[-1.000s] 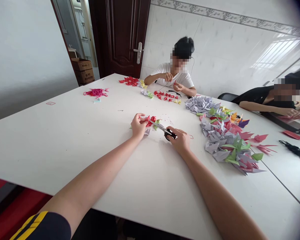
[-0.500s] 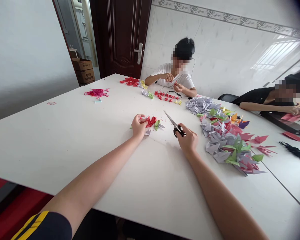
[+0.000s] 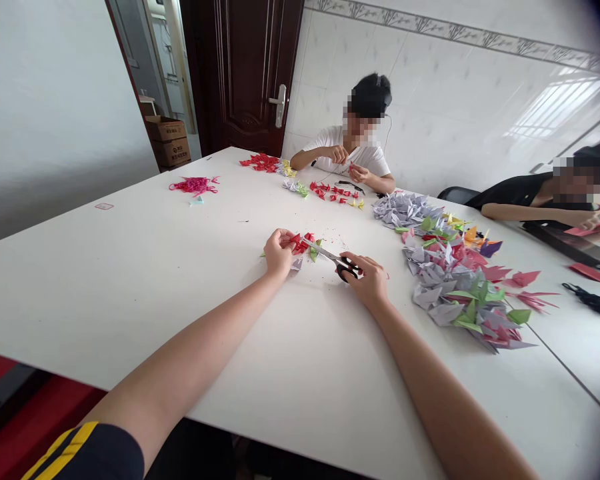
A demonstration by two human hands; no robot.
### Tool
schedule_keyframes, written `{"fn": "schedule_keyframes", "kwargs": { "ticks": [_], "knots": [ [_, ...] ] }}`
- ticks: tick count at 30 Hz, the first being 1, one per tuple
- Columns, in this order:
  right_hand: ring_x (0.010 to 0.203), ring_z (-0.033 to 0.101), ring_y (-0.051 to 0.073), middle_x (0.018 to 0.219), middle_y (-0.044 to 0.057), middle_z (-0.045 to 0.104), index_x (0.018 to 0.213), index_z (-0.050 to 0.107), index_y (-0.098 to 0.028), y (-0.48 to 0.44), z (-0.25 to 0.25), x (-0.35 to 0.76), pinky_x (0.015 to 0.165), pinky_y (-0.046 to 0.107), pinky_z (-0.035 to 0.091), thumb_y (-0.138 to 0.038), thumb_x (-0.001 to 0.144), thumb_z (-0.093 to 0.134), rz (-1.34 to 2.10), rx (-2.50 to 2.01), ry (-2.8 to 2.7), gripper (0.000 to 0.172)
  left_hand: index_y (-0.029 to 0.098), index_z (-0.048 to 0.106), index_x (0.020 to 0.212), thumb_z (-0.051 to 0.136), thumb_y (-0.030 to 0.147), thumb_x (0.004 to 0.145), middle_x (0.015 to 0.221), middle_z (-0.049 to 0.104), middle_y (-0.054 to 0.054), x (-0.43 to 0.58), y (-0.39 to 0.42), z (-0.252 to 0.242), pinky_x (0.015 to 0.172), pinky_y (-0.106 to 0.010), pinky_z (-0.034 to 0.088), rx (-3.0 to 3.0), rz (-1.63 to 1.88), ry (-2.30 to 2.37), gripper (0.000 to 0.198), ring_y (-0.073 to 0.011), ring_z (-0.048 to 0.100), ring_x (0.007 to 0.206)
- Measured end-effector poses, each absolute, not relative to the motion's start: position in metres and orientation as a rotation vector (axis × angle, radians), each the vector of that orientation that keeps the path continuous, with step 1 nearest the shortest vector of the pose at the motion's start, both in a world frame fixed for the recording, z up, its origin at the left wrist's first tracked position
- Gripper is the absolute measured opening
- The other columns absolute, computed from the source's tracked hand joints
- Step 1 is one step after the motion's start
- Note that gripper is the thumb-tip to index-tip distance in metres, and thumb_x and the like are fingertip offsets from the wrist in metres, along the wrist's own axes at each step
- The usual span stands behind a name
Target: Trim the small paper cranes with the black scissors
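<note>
The right hand is closed around the black loops of a pair of black-handled scissors, whose steel blades point left, their tips reaching into a small cluster of red paper cranes. The left hand lies curled with its fingers gripping the near edge of that cluster, which sits on the white tabletop between both hands. Just right of the cluster is a large heap of lilac, pink and green origami pieces. Beyond the cluster, a line of small red cranes lies before a seated person in a white T-shirt, whose hands are working on something small. Farther left of the cluster lies a magenta paper tangle.
</note>
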State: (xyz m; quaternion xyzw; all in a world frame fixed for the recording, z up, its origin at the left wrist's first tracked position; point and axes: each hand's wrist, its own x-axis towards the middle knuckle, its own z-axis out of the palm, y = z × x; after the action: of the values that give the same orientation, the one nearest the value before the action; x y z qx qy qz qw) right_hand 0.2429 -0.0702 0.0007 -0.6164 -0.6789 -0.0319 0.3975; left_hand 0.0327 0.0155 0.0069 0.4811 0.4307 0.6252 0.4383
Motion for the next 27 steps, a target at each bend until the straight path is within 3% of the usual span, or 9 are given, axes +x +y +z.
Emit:
{"fn": "schedule_keyframes", "kwargs": {
  "ticks": [27],
  "knots": [
    [0.071,0.057,0.020,0.077,0.002,0.068,0.107,0.074,-0.027,-0.0676,-0.0024,0.2421,0.069,0.031,0.045,-0.029,0.078,0.062,-0.040,-1.576,-1.799,0.031,0.020,0.059,0.077,0.054,0.001,0.070,0.077,0.069,-0.001,0.0334,0.0181,0.0036,0.073,-0.028,0.054,1.219,1.555,1.014,0.021,-0.0158,0.068,0.076]
  ]
}}
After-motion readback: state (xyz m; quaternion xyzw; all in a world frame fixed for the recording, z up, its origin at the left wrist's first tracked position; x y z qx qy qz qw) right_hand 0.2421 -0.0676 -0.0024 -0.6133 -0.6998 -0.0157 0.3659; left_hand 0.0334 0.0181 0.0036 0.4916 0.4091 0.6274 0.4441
